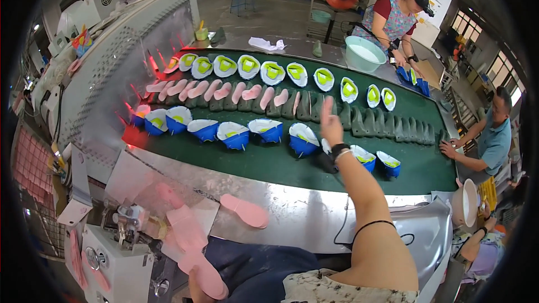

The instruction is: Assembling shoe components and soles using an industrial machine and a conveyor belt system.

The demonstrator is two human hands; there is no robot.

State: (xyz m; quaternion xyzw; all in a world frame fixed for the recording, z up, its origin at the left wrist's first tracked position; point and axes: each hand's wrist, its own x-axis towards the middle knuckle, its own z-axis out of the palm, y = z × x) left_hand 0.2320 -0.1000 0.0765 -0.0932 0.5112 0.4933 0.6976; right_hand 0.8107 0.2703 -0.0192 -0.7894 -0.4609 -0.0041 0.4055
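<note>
A pink insole (209,279) is lying at the lower edge of the view, beside the person's lap, its long axis sloping from upper left to lower right. The left hand (194,285) is the nearer of the 2; its fingers appear to be grasping the insole's left edge, though much of that hand is being hidden or cut off. Well apart, ahead and to the right, the right hand (331,126) is reaching over a green belt (264,169), fingers pointing away from the body; whether they are grasping anything, I cannot tell. Around that hand, a row of dark green shoes (387,125) is running left to right, and smaller-looking insoles (252,92) are resting along its left part, leftward of the right fingers, most slanting. 2 lines of blue-and-white cups (233,134) with yellow-green insides are flanking the row. Nearer, 1 loose insole (245,211) is lying on the metal worktop (303,207). Farther out, 1 co-worker (497,134) is leaning over the belt's right end.
</note>
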